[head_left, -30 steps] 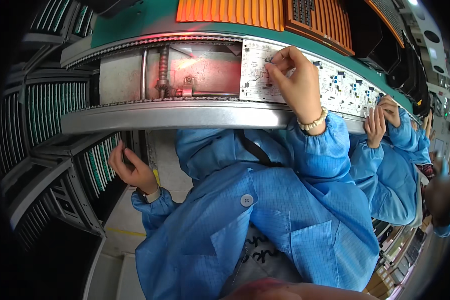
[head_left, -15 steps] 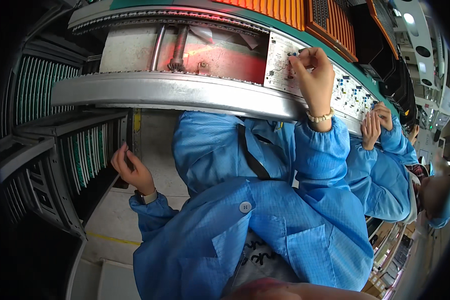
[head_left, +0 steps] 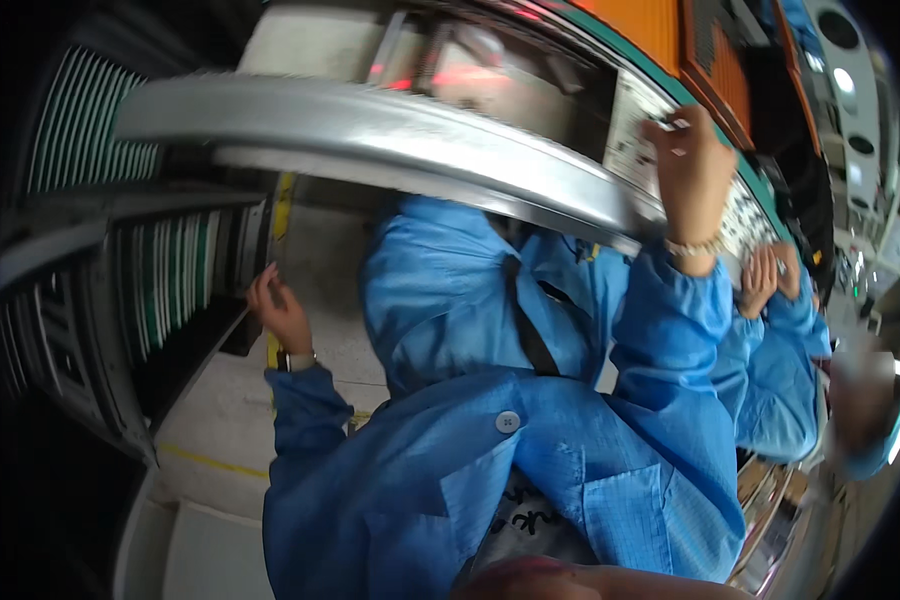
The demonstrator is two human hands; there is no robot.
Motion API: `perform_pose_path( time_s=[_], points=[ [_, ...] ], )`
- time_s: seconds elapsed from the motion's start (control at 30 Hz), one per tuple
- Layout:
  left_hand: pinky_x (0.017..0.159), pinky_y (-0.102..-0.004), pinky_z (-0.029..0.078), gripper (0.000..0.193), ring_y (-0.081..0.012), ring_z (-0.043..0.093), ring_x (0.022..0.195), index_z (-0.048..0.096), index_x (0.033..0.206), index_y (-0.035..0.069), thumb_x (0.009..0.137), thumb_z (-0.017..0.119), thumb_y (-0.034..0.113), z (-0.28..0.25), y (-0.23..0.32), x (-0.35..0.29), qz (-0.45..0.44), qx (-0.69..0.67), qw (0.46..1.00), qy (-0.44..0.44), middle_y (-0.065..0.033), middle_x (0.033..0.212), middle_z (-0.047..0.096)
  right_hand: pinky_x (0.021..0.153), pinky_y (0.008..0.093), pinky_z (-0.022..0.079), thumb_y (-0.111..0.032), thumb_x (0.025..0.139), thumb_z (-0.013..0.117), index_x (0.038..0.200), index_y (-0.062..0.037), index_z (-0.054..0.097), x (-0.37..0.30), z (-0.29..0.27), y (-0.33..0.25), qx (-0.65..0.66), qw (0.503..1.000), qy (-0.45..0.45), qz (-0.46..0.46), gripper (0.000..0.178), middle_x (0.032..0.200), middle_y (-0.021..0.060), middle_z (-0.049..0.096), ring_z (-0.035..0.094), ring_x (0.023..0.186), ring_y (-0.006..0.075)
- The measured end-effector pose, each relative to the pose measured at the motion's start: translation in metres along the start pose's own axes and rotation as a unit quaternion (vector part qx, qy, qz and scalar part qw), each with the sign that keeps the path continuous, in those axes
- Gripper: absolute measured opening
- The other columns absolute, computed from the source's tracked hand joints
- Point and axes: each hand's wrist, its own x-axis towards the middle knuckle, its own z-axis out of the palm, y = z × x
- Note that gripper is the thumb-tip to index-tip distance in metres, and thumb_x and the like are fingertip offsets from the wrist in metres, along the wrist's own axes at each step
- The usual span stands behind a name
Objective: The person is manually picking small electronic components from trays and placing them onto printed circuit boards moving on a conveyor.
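My left hand (head_left: 280, 312) hangs at the left beside a rack of upright boards, its fingers apart and nothing in them. At the upper right, my right hand (head_left: 694, 180) is over a white circuit board (head_left: 626, 118) lying on the conveyor. Its fingers curl together, and motion blur hides what is between them, if anything. The conveyor's silver rail (head_left: 370, 125) runs between my body and the board. Part of the board lies behind my right hand.
Racks of boards (head_left: 175, 285) stand at the left. Orange bins (head_left: 718, 70) line the conveyor's far side. A co-worker's hands (head_left: 765, 278) work over more boards at the right, with a blue sleeve close to mine.
The view has swung, so the conveyor, board and racks appear shifted and blurred. My right hand looks lifted a little off the board's small parts. My left hand stays open beside the rack.
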Motion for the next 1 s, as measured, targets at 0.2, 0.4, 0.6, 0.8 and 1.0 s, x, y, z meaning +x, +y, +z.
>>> perform_pose_path(
  time_s=[0.2, 0.4, 0.6, 0.8, 1.0],
  points=[
    [0.098, -0.0334, 0.049, 0.024, -0.0229, 0.062, 0.111, 0.063, 0.120, 0.000, 0.098, 0.059, 0.008, -0.002, -0.139, 0.044, -0.210, -0.244, 0.934, 0.157, -0.0138, 0.123, 0.064, 0.064, 0.0288, 0.051, -0.018, 0.086, 0.077, 0.091, -0.0007, 0.064, -0.018, -0.020, -0.028, 0.118, 0.992, 0.039, 0.026, 0.023, 0.076, 0.0119, 0.071, 0.071, 0.069, 0.0194],
    [0.082, -0.0316, 0.052, 0.027, -0.0211, 0.065, 0.090, 0.065, 0.113, -0.002, 0.096, 0.063, 0.019, -0.042, -0.150, 0.120, -0.296, -0.389, 0.841, 0.233, -0.0097, 0.098, 0.068, 0.068, 0.0270, 0.051, -0.010, 0.090, 0.071, 0.093, 0.0005, 0.065, -0.039, -0.012, -0.065, 0.192, 0.981, 0.013, -0.009, 0.012, 0.078, 0.0081, 0.069, 0.064, 0.070, 0.0135],
    [0.082, -0.0370, 0.051, 0.032, -0.0224, 0.061, 0.087, 0.065, 0.108, -0.004, 0.100, 0.056, 0.026, -0.096, -0.108, 0.135, -0.161, -0.428, 0.864, 0.211, -0.0124, 0.093, 0.065, 0.066, 0.0239, 0.046, -0.006, 0.092, 0.068, 0.094, 0.0011, 0.067, -0.048, 0.000, -0.091, 0.220, 0.975, 0.037, -0.021, 0.008, 0.077, 0.0052, 0.067, 0.058, 0.068, 0.0099],
    [0.088, -0.0385, 0.051, 0.031, -0.0290, 0.062, 0.099, 0.060, 0.119, -0.004, 0.099, 0.052, 0.019, -0.174, -0.175, 0.148, -0.111, -0.610, 0.759, 0.201, -0.0170, 0.110, 0.066, 0.062, 0.0254, 0.047, -0.004, 0.090, 0.069, 0.094, 0.0018, 0.067, -0.051, 0.018, -0.096, 0.283, 0.956, 0.075, -0.008, 0.007, 0.080, 0.0078, 0.065, 0.057, 0.067, 0.0130],
    [0.103, -0.0502, 0.043, 0.042, -0.0363, 0.053, 0.120, 0.054, 0.132, 0.002, 0.098, 0.054, 0.026, -0.188, -0.201, 0.178, -0.051, -0.112, 0.961, 0.247, -0.0198, 0.126, 0.058, 0.065, 0.0325, 0.047, -0.001, 0.084, 0.073, 0.093, -0.0004, 0.067, -0.049, 0.018, -0.090, 0.238, 0.963, 0.108, -0.061, 0.011, 0.079, 0.0114, 0.063, 0.059, 0.068, 0.0231]
  ],
)
